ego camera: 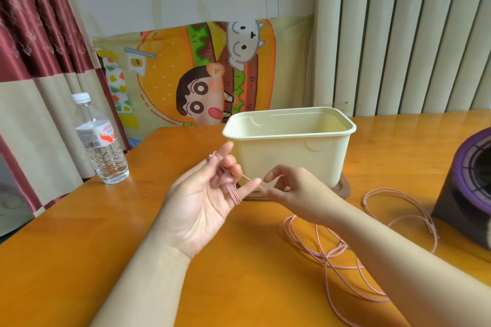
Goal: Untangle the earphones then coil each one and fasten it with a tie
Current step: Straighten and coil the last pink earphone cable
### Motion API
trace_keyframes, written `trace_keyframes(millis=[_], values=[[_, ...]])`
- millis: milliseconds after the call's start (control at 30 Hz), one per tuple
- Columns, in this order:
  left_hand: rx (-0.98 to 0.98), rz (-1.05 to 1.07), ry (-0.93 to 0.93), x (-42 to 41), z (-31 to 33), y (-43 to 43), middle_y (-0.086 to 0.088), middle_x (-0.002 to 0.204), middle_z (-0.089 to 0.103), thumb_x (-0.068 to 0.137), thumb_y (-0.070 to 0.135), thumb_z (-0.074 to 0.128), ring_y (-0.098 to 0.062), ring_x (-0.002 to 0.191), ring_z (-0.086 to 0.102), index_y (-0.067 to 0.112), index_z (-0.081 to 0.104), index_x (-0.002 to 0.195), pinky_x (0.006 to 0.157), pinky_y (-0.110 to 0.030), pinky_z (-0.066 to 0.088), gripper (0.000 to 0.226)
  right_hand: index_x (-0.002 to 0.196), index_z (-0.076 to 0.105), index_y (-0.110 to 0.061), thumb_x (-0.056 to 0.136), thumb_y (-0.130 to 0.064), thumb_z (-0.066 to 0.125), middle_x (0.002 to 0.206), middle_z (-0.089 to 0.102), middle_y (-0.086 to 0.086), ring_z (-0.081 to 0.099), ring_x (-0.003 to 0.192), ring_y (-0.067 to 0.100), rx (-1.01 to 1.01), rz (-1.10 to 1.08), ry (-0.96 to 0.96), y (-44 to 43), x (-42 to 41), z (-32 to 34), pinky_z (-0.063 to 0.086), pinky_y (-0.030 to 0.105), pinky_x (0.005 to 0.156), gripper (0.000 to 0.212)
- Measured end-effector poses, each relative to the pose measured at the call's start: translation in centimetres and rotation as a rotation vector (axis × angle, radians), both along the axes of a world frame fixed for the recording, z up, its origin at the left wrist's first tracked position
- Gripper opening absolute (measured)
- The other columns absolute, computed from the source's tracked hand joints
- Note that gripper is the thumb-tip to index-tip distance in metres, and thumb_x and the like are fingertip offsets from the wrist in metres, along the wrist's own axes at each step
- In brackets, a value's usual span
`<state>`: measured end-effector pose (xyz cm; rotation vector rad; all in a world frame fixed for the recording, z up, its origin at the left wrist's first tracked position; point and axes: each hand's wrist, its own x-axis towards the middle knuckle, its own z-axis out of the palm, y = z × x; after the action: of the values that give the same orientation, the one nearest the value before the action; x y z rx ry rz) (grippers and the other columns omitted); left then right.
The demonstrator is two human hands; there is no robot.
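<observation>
Earphone cord (234,195) wraps the curled fingers (229,160) of the left hand (196,204) in front of the box (289,156), its taut strand pinched by the right hand (292,191).

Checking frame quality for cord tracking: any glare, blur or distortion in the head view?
Head view: soft daylight, faint shadows only; mild sheen on the table, no blown glare; the pink cord goes slightly soft where it wraps the left hand, its loops on the table read clearer; wide-angle bowing leans the radiator slats at right.
</observation>
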<state>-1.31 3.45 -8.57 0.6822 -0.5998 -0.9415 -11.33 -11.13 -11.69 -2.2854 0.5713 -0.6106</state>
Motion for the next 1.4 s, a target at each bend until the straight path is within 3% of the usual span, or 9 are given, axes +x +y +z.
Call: trace_keyframes(millis=[333,533,667,900,967,1067,1233,1333,1400], values=[[-0.009,0.178,0.036,1.2,-0.8,-0.8,-0.006,0.104,0.072,0.1,0.02,0.035,-0.019,0.095,0.07,0.007,0.055,0.116,0.082,-0.047,0.051,0.029,0.099,0.073,-0.021,0.092,-0.031,0.057,0.085,0.056,-0.01,0.048,0.073,0.005,-0.3,0.329,0.256,4.3,-0.9,3.1,0.036,0.011,0.064,0.02],[0.24,0.085,-0.471,-0.1,-1.7,-0.9,-0.009,0.088,0.07,0.092,0.03,0.038,-0.019,0.083,0.061,0.009,0.063,0.106,0.079,-0.036,0.044,0.035,0.081,0.068,-0.008,0.096,-0.028,0.052,0.061,0.057,-0.007,0.045,0.054,0.001,-0.133,0.305,-0.014,3.7,-3.1,7.2,0.036,0.014,0.053,0.03],[0.252,-0.113,-0.543,-1.5,-2.0,-0.9,-0.006,0.078,0.067,0.088,0.031,0.041,-0.015,0.075,0.065,0.006,0.064,0.101,0.08,-0.035,0.048,0.036,0.08,0.07,-0.016,0.095,-0.034,0.051,0.055,0.047,-0.007,0.039,0.05,0.004,-0.11,0.228,-0.103,2.7,-3.3,7.4,0.03,0.017,0.049,0.03],[-0.054,-0.451,-0.177,-1.2,-1.1,-0.3,-0.007,0.077,0.064,0.093,0.026,0.048,-0.018,0.071,0.064,0.008,0.07,0.098,0.086,-0.049,0.054,0.028,0.063,0.063,-0.025,0.089,-0.043,0.056,0.054,0.042,0.005,0.035,0.05,0.004,0.069,0.19,-0.189,1.0,-1.8,4.3,0.032,0.021,0.045,0.032],[-0.16,-0.347,-0.027,-1.1,-0.7,-0.4,-0.004,0.078,0.066,0.092,0.026,0.048,-0.015,0.071,0.066,0.008,0.071,0.096,0.084,-0.048,0.055,0.029,0.069,0.065,-0.018,0.092,-0.038,0.055,0.059,0.047,0.009,0.038,0.059,0.012,0.101,0.256,-0.127,1.7,-1.2,3.3,0.035,0.032,0.054,0.032],[-0.153,0.007,0.067,-0.1,-0.3,-0.7,0.0,0.078,0.067,0.093,0.027,0.038,-0.012,0.07,0.067,0.011,0.068,0.096,0.083,-0.046,0.055,0.035,0.082,0.069,-0.013,0.097,-0.026,0.051,0.059,0.045,0.001,0.036,0.053,0.007,-0.014,0.322,0.015,3.0,-0.7,3.0,0.033,0.026,0.052,0.027],[0.0,0.166,-0.18,0.7,-0.9,-1.0,-0.002,0.088,0.072,0.097,0.027,0.034,-0.014,0.083,0.068,0.012,0.061,0.108,0.085,-0.04,0.054,0.033,0.099,0.072,-0.017,0.097,-0.025,0.049,0.046,0.045,-0.011,0.041,0.046,0.005,-0.16,0.429,0.268,4.3,-2.1,4.9,0.035,0.014,0.05,0.024],[0.126,0.158,-0.435,-0.2,-1.4,-1.0,-0.002,0.081,0.07,0.092,0.032,0.037,-0.014,0.072,0.061,0.009,0.062,0.106,0.068,-0.029,0.046,0.036,0.09,0.073,-0.017,0.094,-0.031,0.054,0.049,0.049,-0.013,0.043,0.049,0.006,-0.195,0.418,0.21,4.4,-3.1,6.6,0.036,0.016,0.051,0.024],[0.193,0.08,-0.567,-0.5,-1.9,-0.8,-0.003,0.076,0.068,0.092,0.036,0.041,-0.013,0.068,0.055,0.008,0.063,0.1,0.072,-0.035,0.037,0.037,0.081,0.071,-0.015,0.095,-0.034,0.052,0.062,0.063,-0.007,0.055,0.058,0.015,-0.187,0.38,0.096,3.9,-3.5,7.5,0.047,0.027,0.06,0.03]])
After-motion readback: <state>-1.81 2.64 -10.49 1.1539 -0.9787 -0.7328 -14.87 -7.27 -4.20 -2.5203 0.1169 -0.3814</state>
